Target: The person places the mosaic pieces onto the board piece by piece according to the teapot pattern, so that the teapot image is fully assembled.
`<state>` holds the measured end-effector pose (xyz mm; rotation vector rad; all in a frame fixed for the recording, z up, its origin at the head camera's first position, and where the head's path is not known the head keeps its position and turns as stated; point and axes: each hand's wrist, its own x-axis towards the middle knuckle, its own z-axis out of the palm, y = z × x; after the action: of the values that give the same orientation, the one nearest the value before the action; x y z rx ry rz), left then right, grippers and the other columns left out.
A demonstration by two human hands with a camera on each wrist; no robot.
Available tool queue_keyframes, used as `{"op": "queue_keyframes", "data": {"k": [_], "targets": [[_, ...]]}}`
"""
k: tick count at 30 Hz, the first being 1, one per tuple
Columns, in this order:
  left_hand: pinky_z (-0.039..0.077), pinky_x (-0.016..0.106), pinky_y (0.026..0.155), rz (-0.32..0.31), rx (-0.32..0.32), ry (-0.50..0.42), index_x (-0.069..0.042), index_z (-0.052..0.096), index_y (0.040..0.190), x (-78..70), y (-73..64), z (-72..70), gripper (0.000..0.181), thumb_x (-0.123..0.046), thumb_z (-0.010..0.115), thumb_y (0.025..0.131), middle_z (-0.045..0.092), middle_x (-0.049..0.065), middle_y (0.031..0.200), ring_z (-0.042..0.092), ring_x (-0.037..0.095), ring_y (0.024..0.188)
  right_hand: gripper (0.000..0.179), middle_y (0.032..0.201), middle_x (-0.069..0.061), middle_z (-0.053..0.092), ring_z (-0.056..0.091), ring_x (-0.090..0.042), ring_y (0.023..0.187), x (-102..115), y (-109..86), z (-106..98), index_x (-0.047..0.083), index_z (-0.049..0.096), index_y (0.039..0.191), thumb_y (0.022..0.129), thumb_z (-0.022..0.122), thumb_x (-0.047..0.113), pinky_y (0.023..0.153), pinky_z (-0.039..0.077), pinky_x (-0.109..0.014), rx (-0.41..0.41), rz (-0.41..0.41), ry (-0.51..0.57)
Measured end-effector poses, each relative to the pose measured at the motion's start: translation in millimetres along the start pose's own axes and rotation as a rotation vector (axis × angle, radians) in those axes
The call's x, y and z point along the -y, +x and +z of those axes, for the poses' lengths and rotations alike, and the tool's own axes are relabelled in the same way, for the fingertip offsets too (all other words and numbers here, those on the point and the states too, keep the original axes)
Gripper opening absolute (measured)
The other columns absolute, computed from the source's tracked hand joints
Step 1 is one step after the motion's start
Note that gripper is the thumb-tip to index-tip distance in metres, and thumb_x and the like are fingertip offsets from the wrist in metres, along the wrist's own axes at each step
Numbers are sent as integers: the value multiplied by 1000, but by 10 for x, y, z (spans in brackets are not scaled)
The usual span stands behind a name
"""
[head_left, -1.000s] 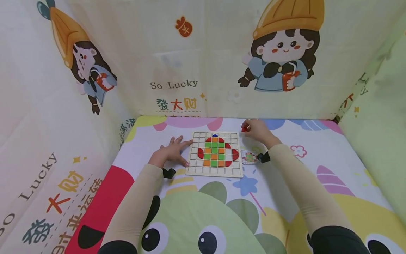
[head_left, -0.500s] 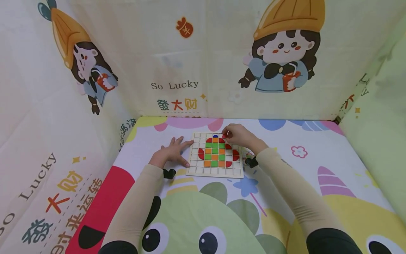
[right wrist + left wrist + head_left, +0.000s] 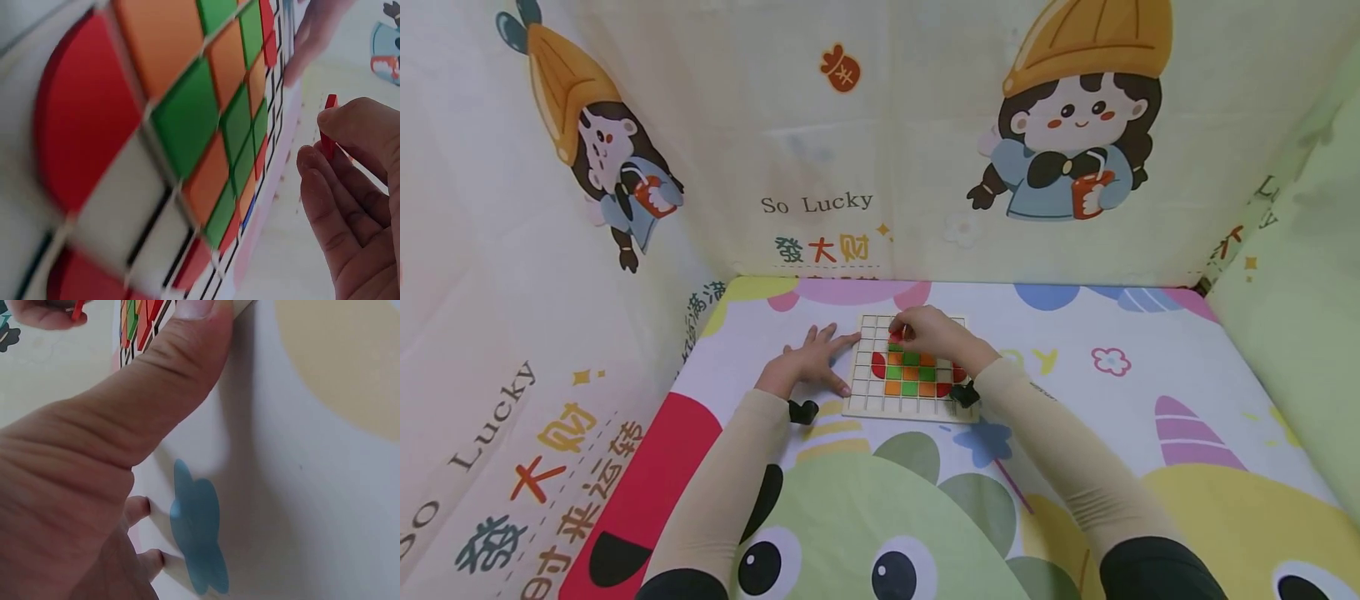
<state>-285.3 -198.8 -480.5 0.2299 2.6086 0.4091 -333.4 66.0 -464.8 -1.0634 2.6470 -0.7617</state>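
A pale wooden grid board (image 3: 887, 407) lies flat on the patterned cloth, filled partly with green and orange square tiles (image 3: 184, 119) and red rounded tiles (image 3: 84, 119). My left hand (image 3: 805, 367) is spread beside it, thumb and index finger touching the left edge; the left wrist view shows the thumb (image 3: 181, 369) at the rim. My right hand (image 3: 934, 333) is over the board's upper part, pinching a small red tile (image 3: 326, 142) on edge between thumb and fingers. That tile is held above the grid. The hand and wrist hide the board's upper right part.
A cloth printed with cartoon figures (image 3: 820, 517) covers the table. A printed curtain (image 3: 925, 242) rises behind the table's back edge, with more curtain at both sides. A black wrist camera (image 3: 964, 393) hangs over the board's right side.
My right hand has moved left with the red tile, from the cloth right of the board to above its upper middle. The card beside the board is now hidden. My left hand stays put.
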Motion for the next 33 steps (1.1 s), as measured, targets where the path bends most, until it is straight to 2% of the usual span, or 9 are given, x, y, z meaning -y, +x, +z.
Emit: {"op": "queue_keyframes", "data": {"k": [5,10,17,24,29,33], "targets": [[4,88,109,-10,-1,12,-44,21,164,-11,21,9,114,-53,89,74,-3,11,175,-12,47,158,23,106,2,72,62,-16,92,95,89,147,13,75,117,94,75,19,88,55,-30,9,-23,-39],[4,87,109,-8,-5,10,-45,22,164,-8,41,19,113,-52,89,74,-3,10,175,-13,47,158,23,107,6,72,60,-14,89,178,170,293,18,76,117,95,75,25,84,55,-29,-18,-16,-117],[5,88,109,-9,-5,4,-45,20,164,10,45,32,114,-52,89,74,-2,11,175,-11,48,158,27,106,6,71,59,-14,90,282,246,452,19,74,120,95,76,28,84,55,-29,-28,46,-125],[4,86,110,-10,-8,0,-45,21,164,10,34,41,112,-50,89,75,-2,10,175,-13,46,158,27,103,5,71,61,-14,90,308,296,554,18,74,121,95,76,24,88,56,-30,-25,78,-123],[4,87,110,-9,-7,3,-45,21,164,14,43,42,112,-51,89,74,-2,10,175,-13,46,158,31,105,6,68,59,-13,91,301,311,586,21,73,127,97,75,27,89,55,-28,-1,75,-146],[4,88,109,-3,2,0,-44,21,164,15,34,22,113,-51,89,74,-3,11,175,-13,47,158,26,105,4,68,60,-14,92,318,290,555,20,75,120,96,76,29,90,55,-29,21,62,-149]]}}
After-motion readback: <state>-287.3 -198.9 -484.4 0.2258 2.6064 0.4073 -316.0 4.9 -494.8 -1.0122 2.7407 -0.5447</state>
